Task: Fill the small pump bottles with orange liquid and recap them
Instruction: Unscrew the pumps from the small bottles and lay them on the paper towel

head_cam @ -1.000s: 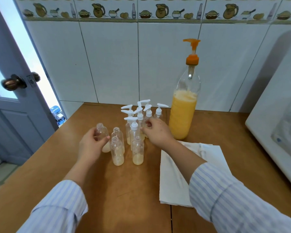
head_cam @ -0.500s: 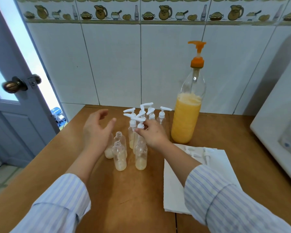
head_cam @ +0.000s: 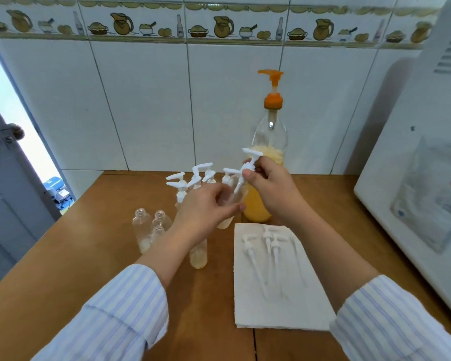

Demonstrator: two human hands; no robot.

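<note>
head view: big clear bottle (head_cam: 267,162) w/ orange pump top stands at back of wooden table (head_cam: 89,256), abt half full of orange liquid; uncapped small bottles (head_cam: 151,227) at left hold only a bit at the bottom. left hand (head_cam: 206,207) grips a small bottle (head_cam: 228,212) lifted above the table, right hand (head_cam: 268,186) pinches its white pump cap (head_cam: 249,162), stem angled down into the neck. more capped bottles (head_cam: 190,183) behind, loose pumps (head_cam: 266,246) on white towel (head_cam: 279,303).

The left hand (head_cam: 206,207), which a second ago rested on an uncapped bottle at the group's left and then opened above it, came across and gripped a small bottle (head_cam: 228,204), lifted off the surface. The right hand (head_cam: 268,186) rose from the capped cluster, pinching a white pump cap (head_cam: 249,162) whose tube ran down into that bottle.
</note>
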